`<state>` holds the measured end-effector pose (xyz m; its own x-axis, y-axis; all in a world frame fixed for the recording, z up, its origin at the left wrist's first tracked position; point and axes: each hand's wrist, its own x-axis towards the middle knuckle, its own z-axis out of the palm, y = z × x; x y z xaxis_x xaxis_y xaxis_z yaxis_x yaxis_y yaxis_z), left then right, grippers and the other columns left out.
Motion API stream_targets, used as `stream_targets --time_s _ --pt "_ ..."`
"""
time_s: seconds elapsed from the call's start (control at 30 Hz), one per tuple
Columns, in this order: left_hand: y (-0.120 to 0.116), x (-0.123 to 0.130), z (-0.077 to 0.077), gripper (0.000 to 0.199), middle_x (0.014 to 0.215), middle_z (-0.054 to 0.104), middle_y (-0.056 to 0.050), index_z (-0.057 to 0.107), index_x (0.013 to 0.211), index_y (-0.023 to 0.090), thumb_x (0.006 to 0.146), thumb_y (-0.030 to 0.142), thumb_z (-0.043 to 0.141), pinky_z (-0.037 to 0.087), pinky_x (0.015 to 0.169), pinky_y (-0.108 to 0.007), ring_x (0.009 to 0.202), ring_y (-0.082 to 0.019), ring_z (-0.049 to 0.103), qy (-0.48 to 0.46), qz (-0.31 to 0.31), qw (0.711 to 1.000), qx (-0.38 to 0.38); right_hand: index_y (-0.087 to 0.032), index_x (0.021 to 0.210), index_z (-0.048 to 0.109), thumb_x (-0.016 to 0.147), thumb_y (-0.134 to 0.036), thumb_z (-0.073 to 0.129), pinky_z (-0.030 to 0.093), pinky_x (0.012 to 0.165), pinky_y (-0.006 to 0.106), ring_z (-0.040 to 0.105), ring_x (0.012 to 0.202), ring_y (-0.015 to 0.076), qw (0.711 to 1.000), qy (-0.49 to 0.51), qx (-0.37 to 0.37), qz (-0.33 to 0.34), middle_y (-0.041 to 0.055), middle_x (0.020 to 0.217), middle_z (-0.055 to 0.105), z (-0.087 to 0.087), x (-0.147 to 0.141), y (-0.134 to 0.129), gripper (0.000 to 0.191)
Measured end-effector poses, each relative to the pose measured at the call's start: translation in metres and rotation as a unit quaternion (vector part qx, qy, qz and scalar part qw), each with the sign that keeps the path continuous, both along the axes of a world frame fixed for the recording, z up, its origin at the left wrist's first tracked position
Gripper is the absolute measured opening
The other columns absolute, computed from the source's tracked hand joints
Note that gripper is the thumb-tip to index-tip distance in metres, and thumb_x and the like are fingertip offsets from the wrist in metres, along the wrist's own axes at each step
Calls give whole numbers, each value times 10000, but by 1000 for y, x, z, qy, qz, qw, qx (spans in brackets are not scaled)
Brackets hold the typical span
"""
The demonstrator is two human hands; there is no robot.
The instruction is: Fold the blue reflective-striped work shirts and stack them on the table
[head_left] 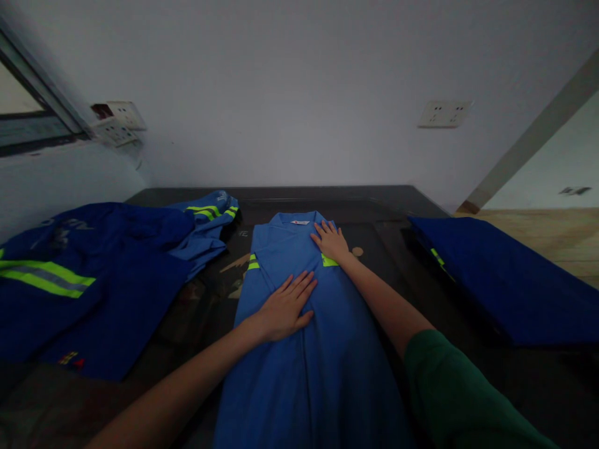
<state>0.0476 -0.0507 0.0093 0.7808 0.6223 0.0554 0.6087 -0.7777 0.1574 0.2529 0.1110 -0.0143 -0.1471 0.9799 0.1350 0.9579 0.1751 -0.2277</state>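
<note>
Smooth matt blue cloth garment (281, 293) — glossy dark table (388, 249)

The light blue garment (281, 243) has lime-yellow bands and a white label (300, 222) with a small red mark. The loose garment (116, 249) is deep royal blue with lime-and-grey stripes; the folded stack (505, 274) is royal blue, the sleeve (449, 380) plain dark green

light-blue garment (276, 386): bottom cut off | collar label (300, 222): print too small
</note>
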Motion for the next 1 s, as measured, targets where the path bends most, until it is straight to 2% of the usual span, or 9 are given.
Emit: stream_targets --time_s 0.17,0.3,0.47,0.53,0.6,0.7,0.8,0.9,1.0 --pt "0 0 1 621 1563 180 -156 205 1483 126 946 388 376 176 1160 -458 1455 -231 105 10 5 1000 -1 -163 1415 432 985 -395 306 171 1141 488 274 1396 267 993 20 114 3 126 1479 396 16 -7 -17 504" --pt "0 -1 -4 622 1564 167 -164 180 1488 108 949 370 346 164 1161 -458 1455 -229 110 15 -2 1000 1 -164 1371 488 969 -329 362 224 1137 461 329 1359 249 981 75 165 65 115 1431 460 41 -26 -56 453" --pt "-6 -2 -3 644 1545 234 -183 244 1468 102 914 363 443 141 1166 -492 1452 -258 133 -55 19 996 62 -221 1328 531 956 -333 412 294 1117 447 372 1329 221 951 174 170 190 88 1386 500 74 -32 -143 407" --pt "-14 -7 7 605 1532 280 -162 290 1452 135 918 365 456 139 1167 -508 1443 -257 179 -96 39 991 82 -232 1263 582 954 -337 427 334 1092 450 443 1275 219 942 213 149 211 88 1329 547 83 -17 -185 361" --pt "-29 -18 21 527 1482 385 -130 337 1430 177 935 330 433 163 1165 -513 1399 -236 302 -138 50 985 86 -247 1172 631 947 -336 452 380 1060 450 516 1204 217 938 235 119 226 74 1248 603 87 6 -228 301" --pt "-70 -45 43 412 1343 546 -92 435 1360 210 955 265 381 304 1126 -461 1266 -199 482 -168 49 983 59 -270 1084 657 933 -313 484 476 973 410 597 1089 205 938 243 70 236 55 1109 663 79 46 -294 234" --pt "-133 -76 52 374 1287 593 -59 488 1320 250 958 260 393 429 1041 -371 1204 -181 538 -134 5 991 23 -323 1087 644 916 -270 511 546 868 349 633 1020 189 948 230 50 216 44 1085 666 59 80 -360 223" --pt "-196 -100 44 502 1362 548 -52 416 1397 301 914 394 518 415 1065 -381 1250 -212 513 -72 -79 994 11 -402 1170 592 890 -222 531 579 763 319 653 964 184 954 203 101 196 39 1053 671 31 104 -419 339" --pt "-239 -114 24 653 1454 449 -57 323 1453 339 867 463 582 393 1084 -420 1320 -247 442 -27 -107 993 35 -447 1339 464 855 -191 542 568 808 384 632 1034 217 958 122 178 188 51 1116 662 0 119 -461 553"
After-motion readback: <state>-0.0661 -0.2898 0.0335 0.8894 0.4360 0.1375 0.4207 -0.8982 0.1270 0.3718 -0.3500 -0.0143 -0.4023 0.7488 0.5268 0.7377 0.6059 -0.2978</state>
